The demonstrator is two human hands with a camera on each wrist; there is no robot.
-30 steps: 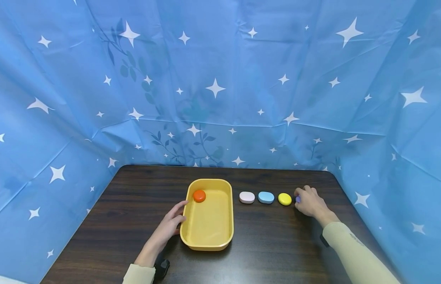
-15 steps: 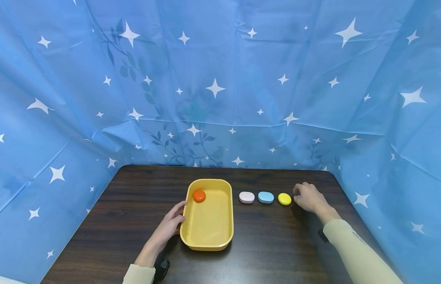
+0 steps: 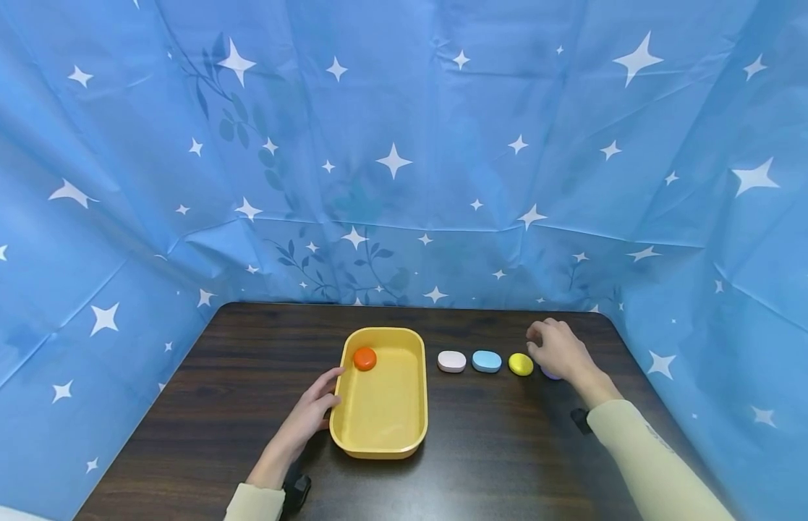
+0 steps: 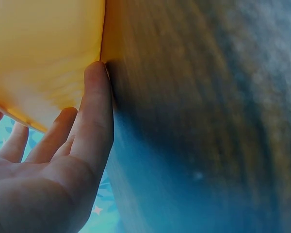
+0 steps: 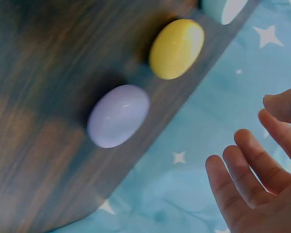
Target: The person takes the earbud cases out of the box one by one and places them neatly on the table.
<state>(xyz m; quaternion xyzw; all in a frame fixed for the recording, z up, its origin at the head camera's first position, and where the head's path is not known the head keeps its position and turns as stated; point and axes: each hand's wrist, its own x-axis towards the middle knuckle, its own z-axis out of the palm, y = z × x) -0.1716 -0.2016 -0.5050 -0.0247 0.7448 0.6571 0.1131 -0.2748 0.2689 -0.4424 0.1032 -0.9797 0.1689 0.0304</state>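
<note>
My left hand (image 3: 306, 414) rests against the left side of a yellow tray (image 3: 379, 454), its fingertips (image 4: 96, 73) touching the wall. Inside that tray, near its far left corner, lies a smooth orange disc-like piece (image 3: 364, 359). My right hand (image 3: 561, 354) hovers over the right end of a row of smooth rounded pieces, holding nothing, fingers spread and loosely bent. Beneath it a purple piece (image 5: 119, 116) lies on the table, mostly covered by the hand in the head view. Just left of it sits a yellow piece (image 3: 521, 365).
Farther left in the row come a light blue oval piece (image 3: 486, 362) and a pale pink-white oval piece (image 3: 452, 362), the latter beside the tray's right wall. The dark wood-grain table (image 3: 495, 449) meets a blue star-patterned curtain (image 3: 404, 188) behind.
My right hand has let go of the purple piece, risen and shifted up and left in the head view, leaving it on the table. The left hand and the tray stay put.
</note>
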